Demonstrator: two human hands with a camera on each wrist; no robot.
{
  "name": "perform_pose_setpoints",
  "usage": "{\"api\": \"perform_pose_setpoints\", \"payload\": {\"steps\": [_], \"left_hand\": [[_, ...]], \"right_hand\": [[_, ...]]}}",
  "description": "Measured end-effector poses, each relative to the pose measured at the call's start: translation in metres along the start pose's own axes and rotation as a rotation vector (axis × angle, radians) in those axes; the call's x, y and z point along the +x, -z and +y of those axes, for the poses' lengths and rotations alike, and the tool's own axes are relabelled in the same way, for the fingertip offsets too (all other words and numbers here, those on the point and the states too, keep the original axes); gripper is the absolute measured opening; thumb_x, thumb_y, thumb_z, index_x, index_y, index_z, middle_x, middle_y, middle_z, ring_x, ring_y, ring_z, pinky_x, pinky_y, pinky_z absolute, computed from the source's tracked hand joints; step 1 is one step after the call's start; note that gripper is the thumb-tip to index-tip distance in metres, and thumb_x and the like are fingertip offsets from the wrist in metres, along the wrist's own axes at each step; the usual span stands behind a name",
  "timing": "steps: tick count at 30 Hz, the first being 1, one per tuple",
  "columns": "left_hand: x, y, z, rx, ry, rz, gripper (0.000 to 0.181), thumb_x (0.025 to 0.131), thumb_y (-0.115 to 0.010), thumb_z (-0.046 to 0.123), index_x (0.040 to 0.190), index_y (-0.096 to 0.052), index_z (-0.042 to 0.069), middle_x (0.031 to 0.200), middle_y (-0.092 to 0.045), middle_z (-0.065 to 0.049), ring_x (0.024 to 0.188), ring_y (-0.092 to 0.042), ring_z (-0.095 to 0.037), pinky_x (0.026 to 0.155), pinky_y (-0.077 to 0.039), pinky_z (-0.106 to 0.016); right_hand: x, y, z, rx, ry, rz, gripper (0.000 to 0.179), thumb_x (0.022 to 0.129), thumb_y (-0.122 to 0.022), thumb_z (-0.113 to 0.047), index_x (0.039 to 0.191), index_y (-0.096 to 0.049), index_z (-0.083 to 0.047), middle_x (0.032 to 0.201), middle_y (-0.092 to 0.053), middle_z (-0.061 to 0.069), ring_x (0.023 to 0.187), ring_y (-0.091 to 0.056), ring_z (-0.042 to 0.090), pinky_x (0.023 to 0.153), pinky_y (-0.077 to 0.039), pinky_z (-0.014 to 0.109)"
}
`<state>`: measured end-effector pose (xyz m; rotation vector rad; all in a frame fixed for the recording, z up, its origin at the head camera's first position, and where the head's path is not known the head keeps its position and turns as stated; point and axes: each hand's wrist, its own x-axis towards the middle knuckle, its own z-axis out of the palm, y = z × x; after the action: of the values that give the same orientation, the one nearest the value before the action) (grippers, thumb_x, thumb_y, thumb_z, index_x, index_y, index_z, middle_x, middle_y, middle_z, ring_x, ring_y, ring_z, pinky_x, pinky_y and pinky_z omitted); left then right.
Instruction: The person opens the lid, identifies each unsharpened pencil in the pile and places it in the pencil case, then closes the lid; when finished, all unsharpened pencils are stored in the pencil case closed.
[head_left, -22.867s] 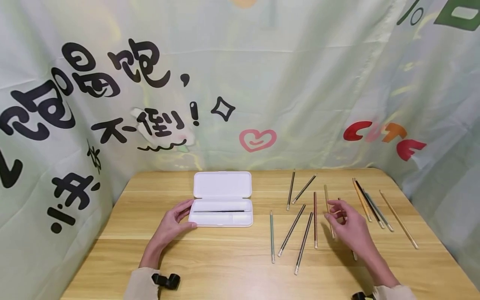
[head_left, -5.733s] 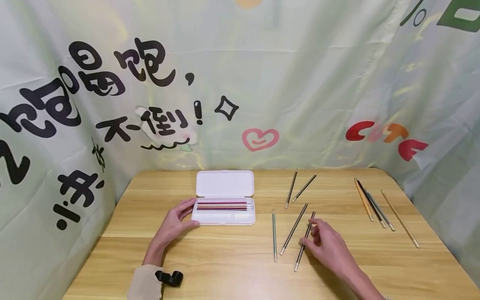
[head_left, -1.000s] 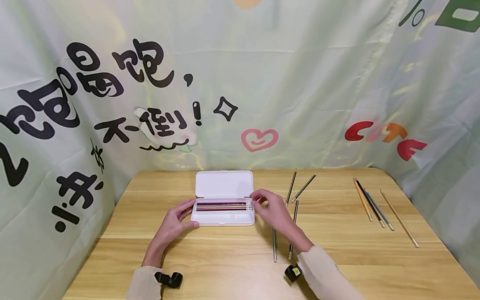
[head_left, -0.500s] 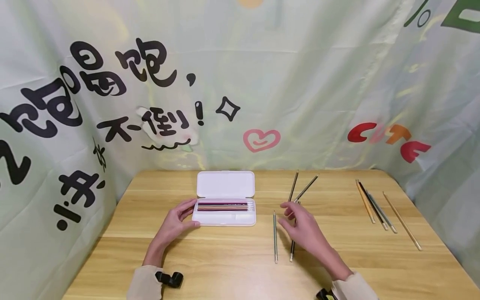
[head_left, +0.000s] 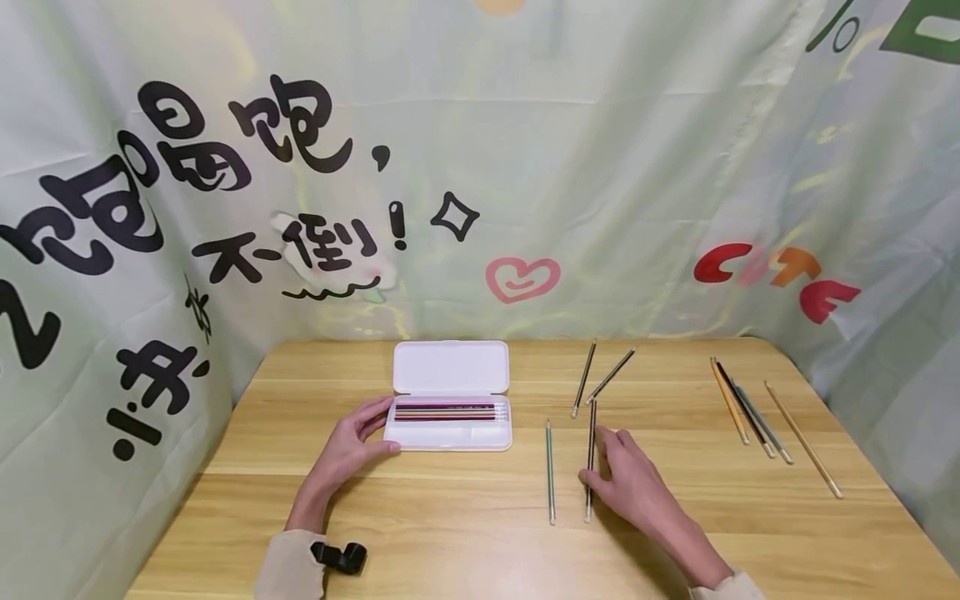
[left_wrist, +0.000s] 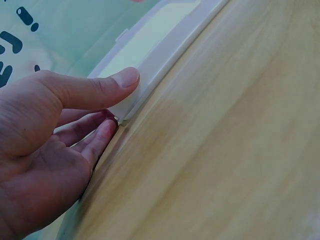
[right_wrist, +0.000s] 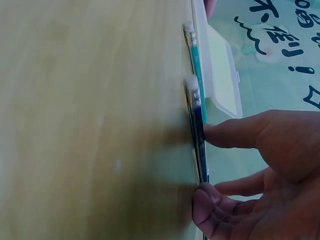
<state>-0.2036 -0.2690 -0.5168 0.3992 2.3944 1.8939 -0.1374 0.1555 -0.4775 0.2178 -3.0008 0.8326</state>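
A white pencil case (head_left: 431, 436) lies with its lid up, and several pencils (head_left: 444, 413) fill its rear compartment. My left hand (head_left: 350, 439) holds the case's left end; in the left wrist view the thumb (left_wrist: 102, 90) lies on its front corner with the fingers at the side. To the right, my right hand (head_left: 633, 483) pinches a dark striped pencil (head_left: 592, 450) on the table, thumb on its left and fingers on its right. In the right wrist view that dark pencil (right_wrist: 199, 135) shows its white eraser end. Left of it lies a green pencil (head_left: 551, 475).
Two dark pencils (head_left: 584, 379) (head_left: 611, 375) lie behind the right hand. Further right are an orange pencil (head_left: 729, 400), a tan pencil (head_left: 802, 439) and dark and grey ones (head_left: 761, 425). A printed curtain (head_left: 600, 167) hangs along the table's back edge.
The case held one pencil at first and now holds several; pencils mid-table have gone. My right hand has moved from the case back rightward to the dark pencil. The left hand stays.
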Motion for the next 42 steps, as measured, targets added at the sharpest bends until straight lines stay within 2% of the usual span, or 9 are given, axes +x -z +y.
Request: {"api": "perform_pose_setpoints", "payload": {"steps": [3, 11, 18, 22, 27, 31, 36, 42], "left_hand": [[0.0, 0.0, 0.0, 0.0, -0.001, -0.001, 0.078, 0.07, -0.081, 0.007, 0.138, -0.042, 0.001, 0.142, -0.035, -0.012, 0.124, -0.043, -0.03, 0.098, -0.042, -0.023], [0.0, 0.0, 0.001, -0.004, -0.007, -0.004, 0.077, 0.07, -0.08, 0.004, 0.138, -0.042, 0.0, 0.142, -0.034, -0.014, 0.125, -0.042, -0.032, 0.099, -0.041, -0.024], [-0.001, 0.0, 0.0, -0.003, 0.007, -0.005, 0.078, 0.07, -0.081, 0.007, 0.137, -0.042, 0.0, 0.143, -0.034, -0.013, 0.124, -0.043, -0.032, 0.099, -0.041, -0.025], [-0.001, 0.001, 0.0, -0.004, 0.007, -0.001, 0.078, 0.07, -0.081, 0.006, 0.138, -0.042, 0.001, 0.142, -0.035, -0.013, 0.124, -0.043, -0.031, 0.099, -0.041, -0.024], [0.0, 0.001, 0.001, 0.001, 0.001, 0.003, 0.077, 0.07, -0.08, 0.005, 0.137, -0.043, 0.001, 0.142, -0.036, -0.012, 0.124, -0.043, -0.03, 0.099, -0.041, -0.024], [0.0, 0.0, 0.001, 0.012, -0.002, 0.002, 0.077, 0.07, -0.08, 0.005, 0.137, -0.043, 0.001, 0.142, -0.036, -0.012, 0.124, -0.043, -0.031, 0.099, -0.041, -0.024], [0.0, 0.0, 0.001, 0.019, -0.007, 0.0, 0.076, 0.071, -0.08, 0.006, 0.137, -0.043, 0.002, 0.142, -0.036, -0.012, 0.124, -0.043, -0.031, 0.099, -0.041, -0.026], [0.0, 0.0, 0.001, 0.011, -0.005, 0.003, 0.076, 0.071, -0.08, 0.005, 0.137, -0.043, 0.001, 0.141, -0.036, -0.011, 0.124, -0.044, -0.03, 0.1, -0.041, -0.027]], "right_hand": [[-0.001, 0.0, 0.005, 0.005, -0.008, -0.008, 0.062, 0.08, -0.071, -0.016, 0.132, -0.045, 0.005, 0.093, -0.049, 0.007, 0.072, -0.045, 0.017, 0.057, -0.043, 0.027], [-0.006, 0.006, 0.013, 0.041, -0.028, -0.014, 0.047, 0.079, -0.065, 0.0, 0.125, -0.055, 0.001, 0.08, -0.052, 0.0, 0.066, -0.049, 0.01, 0.051, -0.045, 0.02], [-0.007, 0.009, 0.014, 0.112, -0.047, 0.013, 0.028, 0.076, -0.062, 0.002, 0.104, -0.065, -0.002, 0.075, -0.059, -0.003, 0.065, -0.053, 0.007, 0.051, -0.048, 0.019], [-0.006, 0.011, 0.015, 0.146, -0.018, 0.049, 0.021, 0.077, -0.061, 0.002, 0.097, -0.064, -0.003, 0.071, -0.056, -0.003, 0.061, -0.051, 0.009, 0.047, -0.047, 0.019], [-0.003, 0.012, 0.017, 0.164, 0.034, 0.098, 0.012, 0.082, -0.059, 0.0, 0.092, -0.064, -0.005, 0.07, -0.055, -0.005, 0.061, -0.052, 0.008, 0.05, -0.047, 0.019], [0.0, 0.012, 0.016, 0.183, 0.034, 0.107, 0.005, 0.088, -0.06, -0.007, 0.09, -0.064, -0.007, 0.071, -0.056, -0.004, 0.061, -0.051, 0.009, 0.049, -0.046, 0.02], [0.005, 0.01, 0.013, 0.206, 0.057, 0.123, 0.007, 0.092, -0.058, -0.011, 0.09, -0.064, -0.008, 0.074, -0.058, 0.001, 0.059, -0.048, 0.01, 0.046, -0.044, 0.021], [0.012, 0.007, 0.007, 0.26, 0.15, 0.143, 0.007, 0.09, -0.06, -0.006, 0.094, -0.064, -0.008, 0.078, -0.061, 0.002, 0.067, -0.054, 0.011, 0.053, -0.05, 0.021]]}}
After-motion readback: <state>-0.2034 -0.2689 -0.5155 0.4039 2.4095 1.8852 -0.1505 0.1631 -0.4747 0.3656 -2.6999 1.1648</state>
